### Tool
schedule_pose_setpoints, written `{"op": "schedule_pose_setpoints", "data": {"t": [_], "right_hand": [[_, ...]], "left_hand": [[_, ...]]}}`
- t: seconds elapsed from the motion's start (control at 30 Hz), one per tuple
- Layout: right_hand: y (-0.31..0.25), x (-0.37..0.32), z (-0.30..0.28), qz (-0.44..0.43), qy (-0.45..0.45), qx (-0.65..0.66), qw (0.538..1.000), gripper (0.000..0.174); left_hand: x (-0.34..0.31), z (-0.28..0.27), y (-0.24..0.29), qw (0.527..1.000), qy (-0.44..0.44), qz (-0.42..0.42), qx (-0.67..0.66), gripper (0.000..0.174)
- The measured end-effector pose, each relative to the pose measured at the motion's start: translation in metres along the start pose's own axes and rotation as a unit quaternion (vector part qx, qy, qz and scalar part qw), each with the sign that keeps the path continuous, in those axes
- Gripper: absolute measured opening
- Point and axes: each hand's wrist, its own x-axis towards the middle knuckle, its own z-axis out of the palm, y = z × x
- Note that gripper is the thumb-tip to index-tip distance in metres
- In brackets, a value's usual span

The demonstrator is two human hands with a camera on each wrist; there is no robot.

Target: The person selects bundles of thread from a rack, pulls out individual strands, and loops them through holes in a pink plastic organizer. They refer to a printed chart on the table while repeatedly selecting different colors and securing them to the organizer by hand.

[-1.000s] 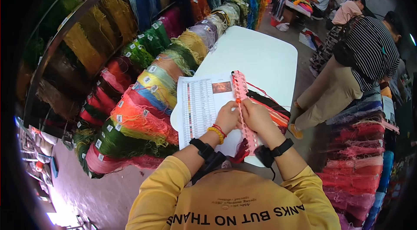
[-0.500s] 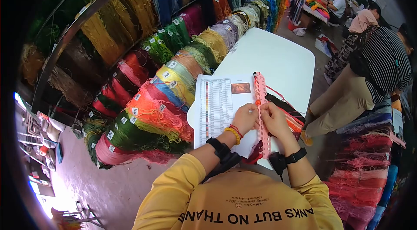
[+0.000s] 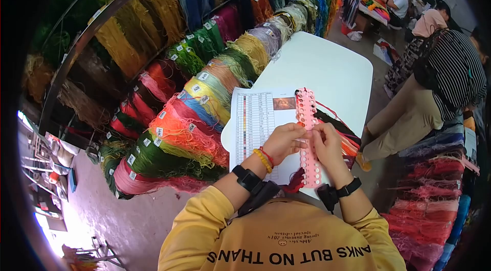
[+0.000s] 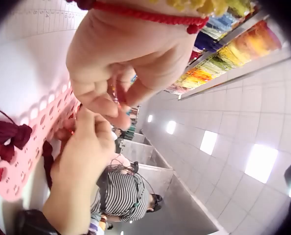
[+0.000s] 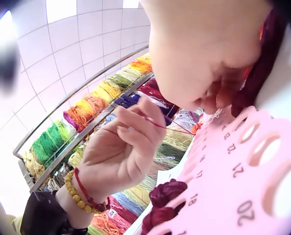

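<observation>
A long pink numbered strip with holes along both edges (image 3: 310, 168) stands over the white table in the head view. My right hand (image 3: 329, 144) grips its middle, thumb and fingers curled on it. Just left of the strip, my left hand (image 3: 284, 141) pinches a thin red thread (image 5: 157, 123) between thumb and fingers; the thread runs toward the strip in the right wrist view. Dark maroon thread (image 5: 168, 193) is knotted through holes near number 18. More maroon thread hangs at the near end. The right fingertips are partly hidden behind the palm in the right wrist view.
Under the hands lies a printed colour chart (image 3: 250, 104) on a white table (image 3: 327, 66). Black, red and orange threads (image 3: 341, 133) lie right of the strip. Racks of labelled thread skeins (image 3: 189, 102) line the left. A person in a striped shirt (image 3: 455, 76) bends at the right.
The pink strip has turned its flat face more toward the head camera. My left hand has eased slightly off it to the left. Earlier, the head view shifted as the head turned.
</observation>
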Motion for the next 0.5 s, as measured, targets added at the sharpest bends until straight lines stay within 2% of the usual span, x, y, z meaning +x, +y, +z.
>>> {"op": "schedule_pose_setpoints", "data": {"t": [0.03,0.1,0.13,0.23,0.27,0.37,0.43,0.47,0.5], "right_hand": [[-0.007,-0.001,-0.002,-0.032,-0.009,-0.012,0.999,0.006],[-0.017,-0.007,-0.004,-0.093,-0.025,-0.035,0.995,0.005],[-0.015,-0.012,-0.004,-0.048,-0.087,-0.049,0.994,0.018],[-0.013,-0.016,0.000,-0.140,-0.087,-0.159,0.973,0.039],[-0.009,-0.022,0.002,-0.100,-0.126,-0.189,0.969,0.057],[-0.010,-0.021,0.003,-0.083,-0.125,-0.199,0.969,0.060],[-0.007,-0.020,0.002,-0.083,-0.122,-0.192,0.970,0.061],[-0.005,-0.020,0.002,-0.083,-0.122,-0.189,0.971,0.062],[-0.005,-0.020,0.002,-0.082,-0.122,-0.185,0.972,0.062]], "left_hand": [[0.004,-0.001,-0.002,0.999,0.038,-0.017,0.013,0.011],[0.012,-0.008,-0.013,0.999,-0.018,0.013,-0.050,0.012],[0.014,-0.010,-0.015,0.995,-0.045,0.027,-0.080,0.013],[0.015,-0.012,-0.017,0.995,0.049,0.081,0.037,0.015],[0.013,-0.013,-0.015,0.991,0.084,0.093,0.054,0.015],[-0.007,-0.020,0.009,0.972,0.171,0.140,0.075,0.018],[-0.012,-0.052,0.033,0.968,0.162,0.193,-0.005,0.022],[-0.017,-0.068,0.053,0.959,0.176,0.224,0.001,0.022],[-0.028,-0.068,0.076,0.940,0.184,0.279,-0.072,0.024]]}}
